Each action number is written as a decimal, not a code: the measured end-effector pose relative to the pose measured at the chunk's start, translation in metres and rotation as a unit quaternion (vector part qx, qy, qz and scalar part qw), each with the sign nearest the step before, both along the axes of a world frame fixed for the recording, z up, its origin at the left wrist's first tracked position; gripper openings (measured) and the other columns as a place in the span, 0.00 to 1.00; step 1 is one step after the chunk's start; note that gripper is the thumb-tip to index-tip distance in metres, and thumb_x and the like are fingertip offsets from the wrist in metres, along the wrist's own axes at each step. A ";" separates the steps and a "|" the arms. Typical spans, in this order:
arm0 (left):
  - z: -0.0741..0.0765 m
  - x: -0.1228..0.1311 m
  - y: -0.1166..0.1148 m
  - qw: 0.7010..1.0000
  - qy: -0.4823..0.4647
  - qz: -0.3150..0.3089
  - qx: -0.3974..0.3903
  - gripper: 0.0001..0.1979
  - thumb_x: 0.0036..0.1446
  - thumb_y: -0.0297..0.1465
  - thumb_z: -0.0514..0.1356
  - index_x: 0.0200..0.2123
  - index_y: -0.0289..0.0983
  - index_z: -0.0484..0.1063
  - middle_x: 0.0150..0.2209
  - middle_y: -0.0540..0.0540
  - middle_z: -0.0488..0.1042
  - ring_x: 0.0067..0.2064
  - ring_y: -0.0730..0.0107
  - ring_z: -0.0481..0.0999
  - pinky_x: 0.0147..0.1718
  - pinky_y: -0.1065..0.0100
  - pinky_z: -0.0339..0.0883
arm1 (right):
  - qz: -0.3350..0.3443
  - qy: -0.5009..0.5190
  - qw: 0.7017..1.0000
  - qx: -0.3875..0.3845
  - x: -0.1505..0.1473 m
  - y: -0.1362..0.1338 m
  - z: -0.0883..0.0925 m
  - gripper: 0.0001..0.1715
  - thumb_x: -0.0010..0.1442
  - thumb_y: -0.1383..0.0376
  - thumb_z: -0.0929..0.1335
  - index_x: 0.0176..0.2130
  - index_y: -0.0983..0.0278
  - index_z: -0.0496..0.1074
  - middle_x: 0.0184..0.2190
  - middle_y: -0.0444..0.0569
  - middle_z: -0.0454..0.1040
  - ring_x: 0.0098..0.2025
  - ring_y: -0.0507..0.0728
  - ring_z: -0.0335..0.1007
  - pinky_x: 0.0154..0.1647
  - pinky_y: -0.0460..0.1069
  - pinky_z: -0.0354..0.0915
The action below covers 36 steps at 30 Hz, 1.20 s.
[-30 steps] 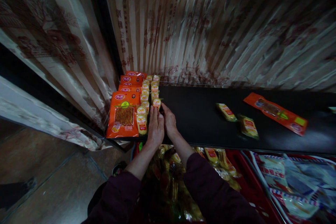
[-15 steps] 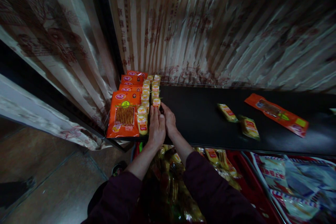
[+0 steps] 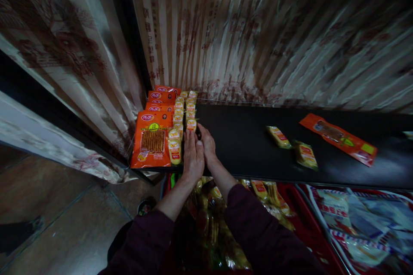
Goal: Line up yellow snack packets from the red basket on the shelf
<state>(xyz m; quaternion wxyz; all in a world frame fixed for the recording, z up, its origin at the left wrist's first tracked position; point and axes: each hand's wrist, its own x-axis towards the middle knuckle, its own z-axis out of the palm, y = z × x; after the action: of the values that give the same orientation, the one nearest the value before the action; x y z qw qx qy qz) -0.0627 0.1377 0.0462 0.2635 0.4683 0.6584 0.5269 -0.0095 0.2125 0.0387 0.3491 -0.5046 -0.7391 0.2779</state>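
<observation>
My left hand (image 3: 194, 154) and my right hand (image 3: 208, 145) are close together at the front of the second row of small yellow snack packets. The front packet of that row, a wrapped yellow snack packet (image 3: 191, 125), stands between my fingertips. Straight, closed fingers of my left hand cover its lower part, while the right fingers curve along its right side. Just left of my left hand is the front yellow packet (image 3: 174, 151) of the neighbouring row. Beside it, orange snack bags (image 3: 151, 139) lean in an overlapping row. My palms hide whatever lies between them.
On the black shelf (image 3: 235, 146) to the right lie two loose yellow packets (image 3: 279, 137) and a long orange packet (image 3: 338, 139). Below are a red crate (image 3: 292, 200) with many packets and a container of blue-white bags (image 3: 364, 223). A printed curtain (image 3: 245, 43) hangs behind.
Both hands stay at the same packet, with hardly any movement. The whole view has shifted very slightly.
</observation>
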 end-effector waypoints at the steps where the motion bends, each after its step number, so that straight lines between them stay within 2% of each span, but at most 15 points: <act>1: 0.000 0.000 0.000 1.000 0.002 0.001 0.002 0.27 0.63 0.40 0.42 0.63 0.35 0.55 0.67 0.42 0.47 0.68 0.65 0.42 0.66 0.58 0.37 | 0.000 0.003 1.000 0.002 0.000 0.000 0.000 0.28 0.56 0.66 0.62 0.56 0.64 0.66 0.50 0.54 0.72 0.44 0.58 0.70 0.49 0.54 0.65; 6: 0.001 -0.002 0.000 1.000 0.012 -0.002 -0.003 0.28 0.63 0.39 0.41 0.63 0.32 0.54 0.67 0.40 0.48 0.68 0.65 0.42 0.66 0.59 0.38 | 0.023 0.013 1.000 0.008 -0.002 0.001 0.000 0.25 0.56 0.67 0.61 0.54 0.62 0.68 0.48 0.51 0.74 0.44 0.57 0.70 0.50 0.53 0.64; 18: 0.002 0.000 -0.002 1.000 0.016 -0.003 0.001 0.28 0.63 0.40 0.42 0.63 0.34 0.54 0.67 0.41 0.46 0.68 0.66 0.40 0.66 0.59 0.36 | 0.010 0.026 1.000 0.010 0.002 0.001 -0.007 0.26 0.56 0.65 0.63 0.55 0.63 0.67 0.50 0.53 0.73 0.44 0.58 0.71 0.50 0.54 0.65; 23: 0.002 0.002 -0.003 1.000 0.024 -0.005 0.001 0.29 0.63 0.39 0.41 0.63 0.30 0.53 0.67 0.39 0.46 0.68 0.66 0.40 0.66 0.60 0.36 | 0.017 0.034 0.999 0.010 0.003 0.000 -0.006 0.26 0.56 0.66 0.63 0.55 0.63 0.67 0.50 0.53 0.73 0.46 0.58 0.70 0.50 0.54 0.65; 28: 0.000 0.003 -0.002 1.000 0.015 -0.001 0.007 0.28 0.63 0.40 0.41 0.63 0.33 0.54 0.67 0.41 0.48 0.68 0.66 0.42 0.66 0.59 0.37 | 0.027 0.030 0.999 0.014 0.002 0.000 -0.004 0.26 0.56 0.66 0.62 0.55 0.60 0.67 0.48 0.50 0.74 0.44 0.57 0.70 0.50 0.53 0.65; 33: 0.000 0.002 -0.002 1.000 0.027 -0.002 0.003 0.29 0.63 0.40 0.41 0.63 0.30 0.54 0.67 0.38 0.49 0.68 0.65 0.42 0.66 0.59 0.37 | 0.018 0.019 1.000 0.004 0.002 0.001 -0.004 0.27 0.56 0.66 0.62 0.56 0.61 0.67 0.48 0.51 0.74 0.42 0.57 0.70 0.48 0.53 0.66; 36: 0.000 0.000 -0.001 1.000 0.026 0.004 0.007 0.28 0.63 0.39 0.41 0.63 0.31 0.54 0.67 0.39 0.49 0.68 0.65 0.42 0.66 0.59 0.37 | 0.003 0.029 1.000 0.007 0.003 -0.001 -0.008 0.27 0.56 0.66 0.63 0.55 0.63 0.67 0.49 0.52 0.73 0.44 0.57 0.70 0.50 0.54 0.65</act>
<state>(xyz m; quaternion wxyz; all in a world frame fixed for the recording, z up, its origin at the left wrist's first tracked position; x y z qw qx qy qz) -0.0624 0.1365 0.0465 0.2406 0.4808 0.6632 0.5206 -0.0060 0.2116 0.0308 0.3729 -0.4914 -0.7323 0.2885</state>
